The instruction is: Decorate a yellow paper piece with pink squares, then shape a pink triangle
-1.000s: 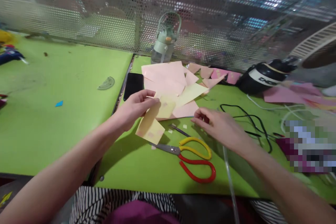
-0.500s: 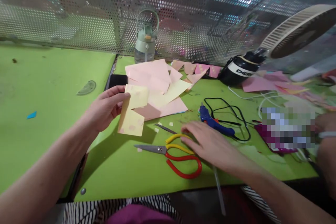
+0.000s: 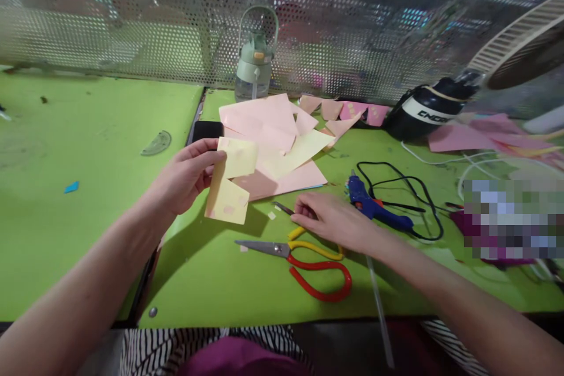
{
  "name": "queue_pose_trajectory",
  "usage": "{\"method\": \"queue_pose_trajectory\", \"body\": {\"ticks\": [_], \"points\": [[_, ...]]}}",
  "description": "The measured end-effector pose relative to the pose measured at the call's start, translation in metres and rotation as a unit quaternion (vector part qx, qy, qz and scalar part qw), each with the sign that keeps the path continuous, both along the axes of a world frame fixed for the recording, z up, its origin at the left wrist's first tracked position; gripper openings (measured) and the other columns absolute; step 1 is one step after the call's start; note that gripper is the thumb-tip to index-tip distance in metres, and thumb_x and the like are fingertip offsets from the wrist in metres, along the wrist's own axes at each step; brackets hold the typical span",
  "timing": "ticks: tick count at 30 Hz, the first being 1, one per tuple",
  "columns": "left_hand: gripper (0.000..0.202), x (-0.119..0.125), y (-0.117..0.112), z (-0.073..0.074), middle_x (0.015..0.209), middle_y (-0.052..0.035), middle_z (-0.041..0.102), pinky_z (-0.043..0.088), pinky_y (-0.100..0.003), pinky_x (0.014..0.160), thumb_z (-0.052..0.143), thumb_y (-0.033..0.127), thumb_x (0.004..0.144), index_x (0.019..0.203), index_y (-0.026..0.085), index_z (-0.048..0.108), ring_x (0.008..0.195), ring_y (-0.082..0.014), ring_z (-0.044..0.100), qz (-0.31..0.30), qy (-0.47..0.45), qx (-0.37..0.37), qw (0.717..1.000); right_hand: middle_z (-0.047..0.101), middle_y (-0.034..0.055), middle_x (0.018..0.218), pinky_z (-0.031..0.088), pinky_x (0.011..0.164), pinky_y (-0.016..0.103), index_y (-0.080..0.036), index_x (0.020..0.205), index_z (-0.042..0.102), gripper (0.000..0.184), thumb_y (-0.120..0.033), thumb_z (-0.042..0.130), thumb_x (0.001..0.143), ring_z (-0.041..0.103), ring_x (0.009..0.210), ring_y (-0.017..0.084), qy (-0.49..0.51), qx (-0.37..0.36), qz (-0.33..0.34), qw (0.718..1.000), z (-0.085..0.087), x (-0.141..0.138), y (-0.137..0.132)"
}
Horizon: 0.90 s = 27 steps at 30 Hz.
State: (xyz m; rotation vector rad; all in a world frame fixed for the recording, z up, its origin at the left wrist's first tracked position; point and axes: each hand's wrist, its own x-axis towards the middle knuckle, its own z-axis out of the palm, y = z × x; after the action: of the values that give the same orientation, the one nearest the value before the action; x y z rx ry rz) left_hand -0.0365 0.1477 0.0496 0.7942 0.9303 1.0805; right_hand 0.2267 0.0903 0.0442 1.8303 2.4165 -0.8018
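Observation:
Between thumb and fingers, my left hand [image 3: 194, 175] holds up a cut piece of pale yellow paper [image 3: 229, 202], notched at the side and marked with small pinkish patches. My right hand [image 3: 324, 217] is closed at the back end of a slim pointed metal tool [image 3: 282, 208], which may be tweezers. Its fingers hide the rest of the tool. Just below that hand, scissors [image 3: 279, 249] with one yellow and one red handle lie on the green table [image 3: 189, 288], blades pointing left. Tiny paper bits [image 3: 272, 215] lie near the tool's tip.
Pink and yellow sheets [image 3: 259, 123] are heaped behind my hands, near a water bottle [image 3: 254, 73]. To the right lie a blue glue gun [image 3: 374, 207] with a black cord and a fan [image 3: 440, 106]. A clear stick [image 3: 379, 311] overhangs the front edge.
My right hand has moved left and its fingers have closed on the slim tool. The left hand still holds the yellow paper. The whole view has shifted slightly.

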Motion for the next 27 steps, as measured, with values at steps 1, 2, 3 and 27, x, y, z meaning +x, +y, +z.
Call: {"method": "queue_pose_trajectory", "body": {"ticks": [1, 2, 3, 27], "points": [[0.023, 0.000, -0.001, 0.000, 0.067, 0.0043, 0.062, 0.050, -0.012, 0.050, 0.077, 0.013, 0.067, 0.087, 0.014, 0.066, 0.050, -0.0031, 0.053, -0.001, 0.001, -0.001, 1.000, 0.064, 0.0020, 0.075, 0.037, 0.059, 0.028, -0.021, 0.079, 0.054, 0.020, -0.038, 0.054, 0.090, 0.054, 0.065, 0.016, 0.009, 0.003, -0.013, 1.000, 0.000, 0.001, 0.000], [0.026, 0.001, -0.001, -0.001, 0.067, 0.0047, 0.062, 0.049, -0.012, 0.050, 0.079, 0.015, 0.064, 0.087, 0.014, 0.066, 0.050, -0.0029, 0.052, -0.001, 0.001, -0.001, 1.000, 0.063, 0.0019, 0.075, 0.038, 0.060, 0.028, -0.021, 0.081, 0.053, 0.020, -0.039, 0.053, 0.090, 0.055, 0.065, 0.016, 0.019, 0.006, -0.028, 0.999, 0.000, 0.003, 0.001], [0.029, 0.002, -0.002, -0.001, 0.066, 0.0051, 0.061, 0.049, -0.012, 0.050, 0.081, 0.016, 0.062, 0.087, 0.014, 0.066, 0.050, -0.0028, 0.051, -0.001, 0.000, -0.001, 1.000, 0.063, 0.0017, 0.075, 0.039, 0.060, 0.028, -0.021, 0.082, 0.052, 0.019, -0.039, 0.052, 0.091, 0.055, 0.065, 0.016, 0.028, 0.010, -0.040, 0.999, 0.001, 0.004, 0.001], [0.024, 0.004, -0.002, -0.007, 0.067, 0.0052, 0.062, 0.048, -0.013, 0.051, 0.080, 0.019, 0.065, 0.085, 0.017, 0.068, 0.052, -0.0039, 0.052, -0.013, 0.012, -0.003, 1.000, 0.069, 0.0054, 0.093, 0.046, 0.069, 0.033, -0.020, 0.092, 0.067, 0.024, -0.042, 0.059, 0.089, 0.062, 0.078, 0.019, 0.040, 0.079, -0.005, 0.996, 0.004, 0.026, 0.019]]}}
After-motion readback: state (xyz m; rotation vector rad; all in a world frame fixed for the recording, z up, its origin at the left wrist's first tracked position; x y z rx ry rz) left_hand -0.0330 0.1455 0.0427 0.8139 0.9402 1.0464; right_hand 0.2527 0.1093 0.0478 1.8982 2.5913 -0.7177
